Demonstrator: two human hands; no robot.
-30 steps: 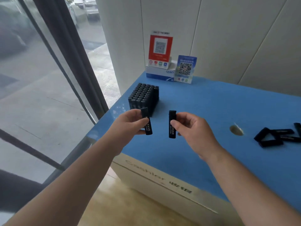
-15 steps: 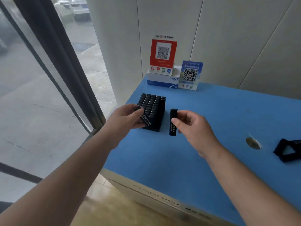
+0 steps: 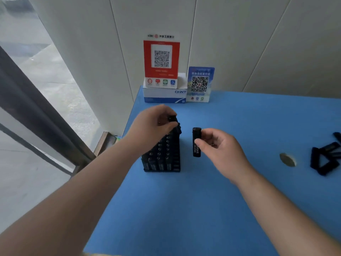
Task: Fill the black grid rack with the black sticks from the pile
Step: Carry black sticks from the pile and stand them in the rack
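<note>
The left hand (image 3: 153,122) has risen over the nearly full rack (image 3: 162,154), fingers pinching one stick (image 3: 172,118); right hand (image 3: 217,146) grips another (image 3: 196,142).

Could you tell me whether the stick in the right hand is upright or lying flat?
Upright: the right hand pinches the black stick beside the rack, one end up, clear of the table.

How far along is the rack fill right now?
Mostly done: the rack looks nearly full of upright sticks. In hand: the left hand holds one stick over its far end; the right hand holds another. Left: the pile.
</note>
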